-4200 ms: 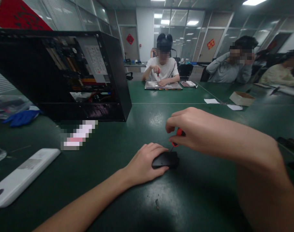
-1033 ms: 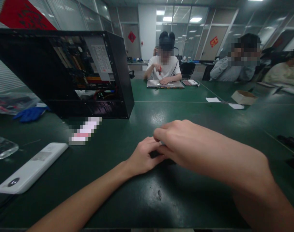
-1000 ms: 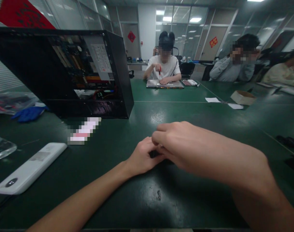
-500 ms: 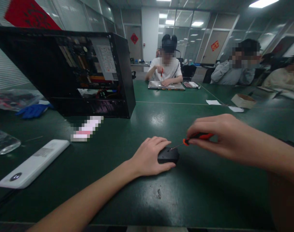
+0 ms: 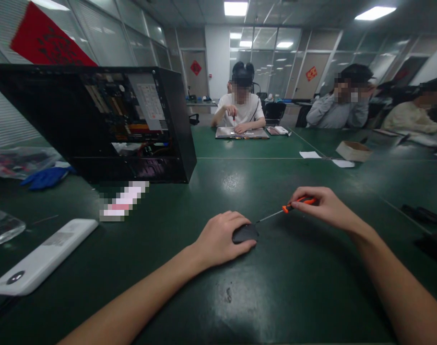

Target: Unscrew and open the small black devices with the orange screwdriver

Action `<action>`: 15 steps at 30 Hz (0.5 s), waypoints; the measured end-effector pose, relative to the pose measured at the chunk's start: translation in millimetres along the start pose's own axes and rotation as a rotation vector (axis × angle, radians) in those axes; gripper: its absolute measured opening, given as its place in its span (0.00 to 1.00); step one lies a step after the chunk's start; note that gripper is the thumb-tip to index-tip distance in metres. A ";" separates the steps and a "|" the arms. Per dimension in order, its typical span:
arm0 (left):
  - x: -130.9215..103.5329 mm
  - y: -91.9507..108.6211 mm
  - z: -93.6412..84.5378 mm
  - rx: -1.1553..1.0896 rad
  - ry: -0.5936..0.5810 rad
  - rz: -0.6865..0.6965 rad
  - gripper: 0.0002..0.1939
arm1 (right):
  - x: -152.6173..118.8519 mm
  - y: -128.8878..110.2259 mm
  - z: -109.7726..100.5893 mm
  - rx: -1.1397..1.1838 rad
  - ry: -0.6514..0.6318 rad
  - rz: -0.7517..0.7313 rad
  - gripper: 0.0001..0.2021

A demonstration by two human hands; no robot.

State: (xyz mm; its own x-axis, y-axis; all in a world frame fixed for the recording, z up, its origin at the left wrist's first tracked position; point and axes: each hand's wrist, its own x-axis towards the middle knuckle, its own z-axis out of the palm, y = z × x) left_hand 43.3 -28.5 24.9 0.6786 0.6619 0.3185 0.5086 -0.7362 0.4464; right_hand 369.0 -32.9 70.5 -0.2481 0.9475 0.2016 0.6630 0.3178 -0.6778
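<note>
Under my left hand (image 5: 223,238) is a small dark computer mouse (image 5: 245,234), gripped by its sides on the green table. My fingers curl over its far side and the thumb lies along its near side. My right hand (image 5: 321,206) is closed round the orange and black handle of a screwdriver (image 5: 269,216). The shaft slants down to the left, and its tip is at the mouse's right end; whether it touches cannot be told.
An opened black computer case (image 5: 171,129) stands at the left. Before it lie a white power bank-like device (image 5: 45,256) and a blue glove (image 5: 47,177). Across the green table (image 5: 218,187) a person (image 5: 240,108) works on a flat panel (image 5: 221,133). Dark items (image 5: 425,214) lie at the right.
My right hand has drawn lower and flattened the screwdriver, whose tip shifted from the mouse's top to its right end. The mouse has tilted or turned under my left hand.
</note>
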 end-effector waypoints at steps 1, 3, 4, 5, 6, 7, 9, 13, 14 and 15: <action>0.1 -0.3 1.4 -0.020 0.005 -0.006 0.19 | -0.3 -0.6 -0.1 0.019 -0.015 0.011 0.18; -0.3 -0.9 4.1 -0.055 0.025 -0.008 0.18 | -0.6 -2.3 1.6 0.065 -0.063 0.021 0.19; -0.7 -1.4 5.3 -0.068 0.035 -0.005 0.18 | -0.7 -3.2 2.9 0.080 -0.083 0.022 0.19; -1.2 -1.9 6.4 -0.079 0.045 0.000 0.18 | -0.7 -3.8 4.1 0.089 -0.094 0.019 0.19; -1.8 -2.6 7.1 -0.091 0.057 0.004 0.18 | -0.5 -4.2 5.0 0.092 -0.097 0.015 0.19; -2.4 -3.3 7.7 -0.104 0.069 0.008 0.17 | -0.4 -4.1 5.3 0.091 -0.092 0.013 0.19; -3.4 -4.4 8.1 -0.130 0.091 0.008 0.17 | -0.1 -2.6 4.5 0.081 -0.071 0.016 0.19; -4.0 -4.7 8.2 -0.154 0.097 0.006 0.17 | 0.6 1.7 2.5 0.075 -0.055 0.035 0.18; -3.9 -4.4 8.3 -0.159 0.094 0.008 0.17 | 0.8 2.3 2.9 0.079 -0.064 0.037 0.18; -3.7 -4.0 8.4 -0.165 0.090 0.010 0.17 | 1.1 2.5 3.7 0.083 -0.075 0.038 0.18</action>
State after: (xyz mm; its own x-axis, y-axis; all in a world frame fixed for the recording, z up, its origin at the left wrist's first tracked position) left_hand 43.1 -29.2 14.9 0.6293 0.6699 0.3939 0.4033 -0.7148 0.5714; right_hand 367.7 -31.2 66.5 -0.2785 0.9525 0.1232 0.6125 0.2750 -0.7411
